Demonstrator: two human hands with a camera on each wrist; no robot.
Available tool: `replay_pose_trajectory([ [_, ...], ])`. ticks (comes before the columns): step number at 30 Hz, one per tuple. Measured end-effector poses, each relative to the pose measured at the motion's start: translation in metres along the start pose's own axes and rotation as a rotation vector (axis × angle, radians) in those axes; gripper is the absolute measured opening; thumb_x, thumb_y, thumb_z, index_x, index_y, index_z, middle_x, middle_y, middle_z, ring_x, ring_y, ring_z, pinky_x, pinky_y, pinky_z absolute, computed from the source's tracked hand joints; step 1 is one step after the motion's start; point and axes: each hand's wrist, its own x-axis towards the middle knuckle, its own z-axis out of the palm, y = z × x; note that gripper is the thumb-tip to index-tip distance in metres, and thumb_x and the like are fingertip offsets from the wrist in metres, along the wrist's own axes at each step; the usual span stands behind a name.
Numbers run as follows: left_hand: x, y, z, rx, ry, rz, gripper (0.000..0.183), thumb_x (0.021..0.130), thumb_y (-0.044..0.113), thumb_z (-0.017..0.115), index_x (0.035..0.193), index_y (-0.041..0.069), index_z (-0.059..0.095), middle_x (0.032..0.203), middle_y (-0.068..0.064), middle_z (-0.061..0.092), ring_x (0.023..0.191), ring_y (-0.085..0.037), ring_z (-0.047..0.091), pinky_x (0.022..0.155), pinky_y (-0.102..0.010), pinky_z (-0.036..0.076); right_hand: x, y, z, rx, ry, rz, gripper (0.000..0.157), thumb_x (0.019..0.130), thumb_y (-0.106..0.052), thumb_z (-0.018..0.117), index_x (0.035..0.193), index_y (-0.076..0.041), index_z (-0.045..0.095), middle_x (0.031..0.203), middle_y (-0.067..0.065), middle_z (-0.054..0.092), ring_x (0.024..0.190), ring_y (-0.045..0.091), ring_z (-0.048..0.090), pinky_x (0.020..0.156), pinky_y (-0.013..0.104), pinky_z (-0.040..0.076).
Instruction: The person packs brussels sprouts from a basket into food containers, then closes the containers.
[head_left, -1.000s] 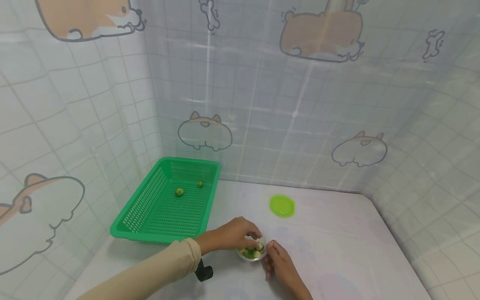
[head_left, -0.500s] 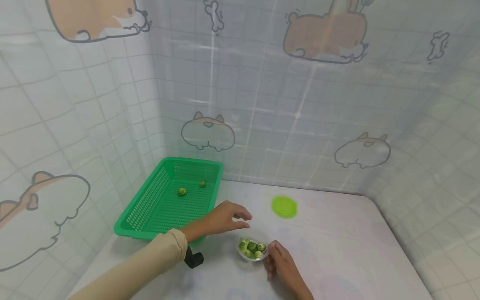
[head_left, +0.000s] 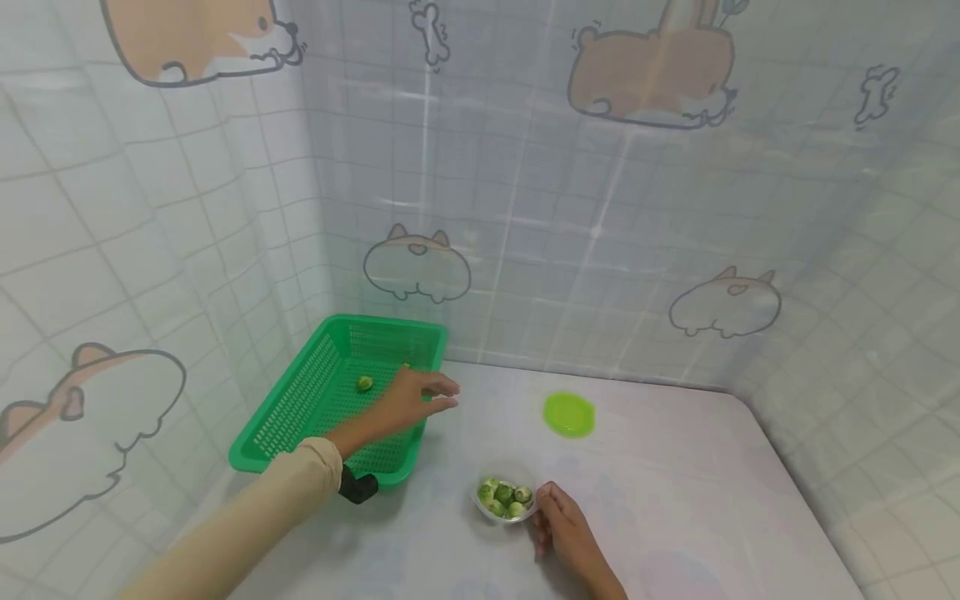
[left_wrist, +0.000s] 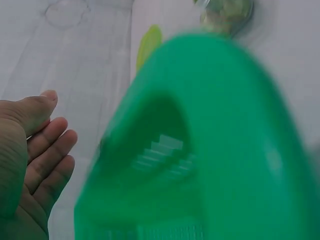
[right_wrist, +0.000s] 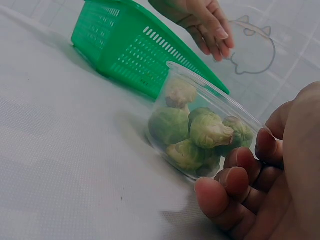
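My left hand [head_left: 408, 398] hovers over the right side of the green plastic basket [head_left: 262, 465], fingers loosely extended and nothing in them. In the basket lies one Brussels sprout [head_left: 363, 383]; a second sprout [head_left: 407, 365] is mostly covered by that hand. To the right stands a clear plastic cup [head_left: 489, 515] holding several Brussels sprouts [right_wrist: 209, 129]. My right hand [head_left: 567, 529] pinches the cup's rim on its right side between thumb and forefinger, while the other fingers curl beside the wall. The left wrist view is largely filled by the basket's blurred rim [left_wrist: 235, 125].
A bright green round lid [head_left: 569, 414] lies flat on the white table cover [head_left: 675, 467], behind and right of the cup. A white curtain [head_left: 525, 208] printed with cartoon dogs encloses the back and sides.
My left hand has come out of the cup and moved left and away from me, over the basket. The right hand stays at the cup's rim.
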Motion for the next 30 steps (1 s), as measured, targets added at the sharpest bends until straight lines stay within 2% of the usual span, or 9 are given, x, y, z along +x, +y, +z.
replay_pose_trajectory([
  [6, -0.005, -0.02, -0.022, 0.016, 0.053, -0.061, 0.026, 0.096, 0.031, 0.071, 0.118, 0.016, 0.074, 0.118, 0.002, 0.072, 0.11, -0.017, 0.068, 0.096, -0.04, 0.056, 0.001, 0.001, -0.001, 0.001, -0.012, 0.009, 0.037, 0.111, -0.033, 0.037, 0.096, -0.002, 0.049, 0.08, 0.004, 0.052, 0.058, 0.017, 0.053, 0.05, 0.032, 0.054],
  [10, -0.008, -0.034, -0.036, 0.031, 0.091, -0.056, 0.03, 0.096, 0.027, 0.072, 0.121, 0.01, 0.072, 0.119, 0.001, 0.072, 0.111, -0.019, 0.068, 0.097, -0.042, 0.055, 0.0, -0.002, -0.001, 0.007, -0.007, 0.016, 0.037, 0.111, -0.035, 0.037, 0.096, -0.003, 0.049, 0.081, 0.004, 0.052, 0.059, 0.017, 0.053, 0.051, 0.031, 0.054],
  [17, -0.013, -0.057, -0.05, 0.079, 0.142, -0.04, 0.028, 0.095, 0.024, 0.072, 0.121, 0.012, 0.072, 0.121, -0.009, 0.072, 0.11, -0.025, 0.069, 0.094, -0.046, 0.056, -0.002, -0.002, 0.0, -0.01, 0.001, 0.003, 0.038, 0.11, -0.037, 0.04, 0.095, -0.003, 0.049, 0.079, 0.004, 0.052, 0.058, 0.015, 0.053, 0.05, 0.031, 0.054],
  [23, -0.015, -0.077, -0.059, 0.131, 0.148, -0.077, 0.028, 0.095, 0.022, 0.073, 0.121, 0.01, 0.072, 0.119, -0.01, 0.072, 0.108, -0.025, 0.069, 0.092, -0.045, 0.057, -0.003, -0.002, -0.001, -0.024, 0.0, 0.01, 0.037, 0.111, -0.036, 0.038, 0.094, -0.004, 0.049, 0.078, 0.004, 0.052, 0.057, 0.015, 0.053, 0.051, 0.032, 0.055],
  [30, -0.018, -0.093, -0.076, 0.235, 0.113, -0.115, 0.031, 0.094, 0.018, 0.074, 0.121, 0.003, 0.071, 0.119, -0.015, 0.071, 0.108, -0.033, 0.069, 0.09, -0.05, 0.057, -0.001, -0.005, 0.0, -0.022, 0.0, 0.012, 0.035, 0.111, -0.033, 0.037, 0.096, -0.004, 0.049, 0.079, 0.004, 0.052, 0.06, 0.016, 0.053, 0.051, 0.031, 0.054],
])
